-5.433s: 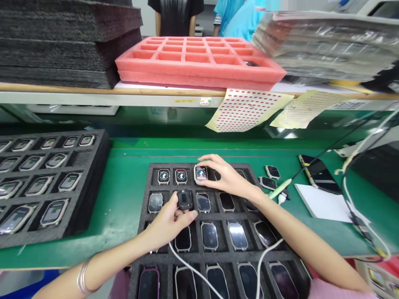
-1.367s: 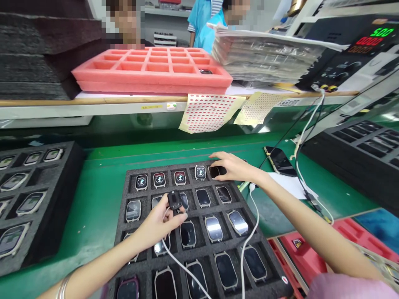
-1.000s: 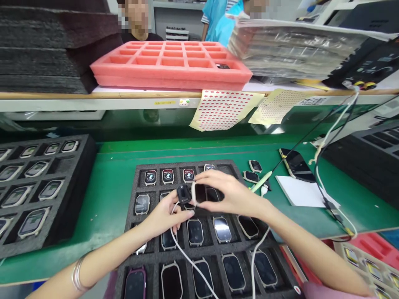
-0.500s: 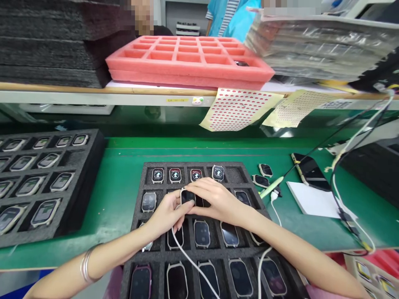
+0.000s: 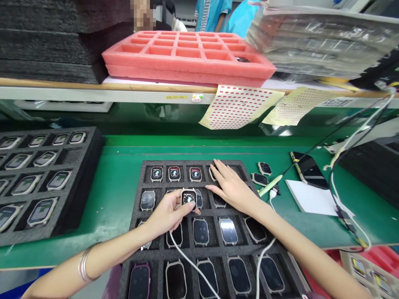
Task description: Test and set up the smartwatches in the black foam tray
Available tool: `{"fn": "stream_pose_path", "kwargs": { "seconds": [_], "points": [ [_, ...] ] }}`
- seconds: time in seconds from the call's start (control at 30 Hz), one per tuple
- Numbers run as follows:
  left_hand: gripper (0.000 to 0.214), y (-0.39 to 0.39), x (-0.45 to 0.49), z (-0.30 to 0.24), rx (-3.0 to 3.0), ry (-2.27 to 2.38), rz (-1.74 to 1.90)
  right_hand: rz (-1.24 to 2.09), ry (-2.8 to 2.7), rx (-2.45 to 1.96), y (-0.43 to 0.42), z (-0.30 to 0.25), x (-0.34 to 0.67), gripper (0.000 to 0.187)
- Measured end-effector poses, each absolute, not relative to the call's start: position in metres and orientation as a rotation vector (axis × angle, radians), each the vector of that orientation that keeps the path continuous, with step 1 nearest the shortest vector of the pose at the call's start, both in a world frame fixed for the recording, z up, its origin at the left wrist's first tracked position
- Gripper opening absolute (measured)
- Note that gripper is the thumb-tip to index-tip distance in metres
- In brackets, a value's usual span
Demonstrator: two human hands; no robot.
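Observation:
My left hand (image 5: 170,211) pinches a smartwatch body (image 5: 188,200) between thumb and fingers, its screen lit with a watch face. A white cable (image 5: 193,263) runs down from under that hand. To the right, my right hand (image 5: 232,187) lies with fingers stretched over the upper right of a black foam tray (image 5: 215,252), partly covering a watch in the top row. Whether the fingers touch that watch I cannot tell. Several watch bodies sit in the tray's pockets. Lit faces show on top-row ones, such as one watch (image 5: 195,174); the lower screens are dark.
Another foam tray of watches (image 5: 79,166) stands at left. Right of the middle tray lie two loose watches (image 5: 264,168), a light green pen-like tool (image 5: 270,185), a phone (image 5: 308,169) and a white pad (image 5: 311,199). A pink foam tray (image 5: 187,62) rests on the shelf above.
My right hand has left the held watch and moved up and right over the tray's top row. The held watch's screen, dark before, is now lit.

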State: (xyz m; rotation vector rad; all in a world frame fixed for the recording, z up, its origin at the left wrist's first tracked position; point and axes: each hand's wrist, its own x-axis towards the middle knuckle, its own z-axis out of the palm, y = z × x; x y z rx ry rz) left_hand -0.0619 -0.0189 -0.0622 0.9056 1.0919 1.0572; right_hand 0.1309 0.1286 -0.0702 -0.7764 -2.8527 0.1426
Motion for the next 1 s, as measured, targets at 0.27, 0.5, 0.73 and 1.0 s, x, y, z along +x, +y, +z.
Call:
{"fn": "stream_pose_path", "kwargs": {
  "seconds": [0.27,0.5,0.73,1.0],
  "points": [
    [0.037,-0.02,-0.061,-0.069,0.91,1.113,1.065,0.664,-2.795,-0.507,0.086,-0.027,0.12,0.067],
    [0.025,-0.019,-0.06,-0.075,1.108,1.14,1.17,0.574,-2.702,-0.364,0.066,-0.038,0.099,0.033],
    [0.044,-0.03,-0.059,-0.074,1.148,1.102,0.91,0.719,-2.587,-0.501,0.109,-0.029,0.129,0.037],
    [0.047,-0.031,-0.055,-0.075,1.153,1.158,0.877,0.5,-2.721,-0.81,0.183,-0.054,0.202,0.04]
  ]
}}
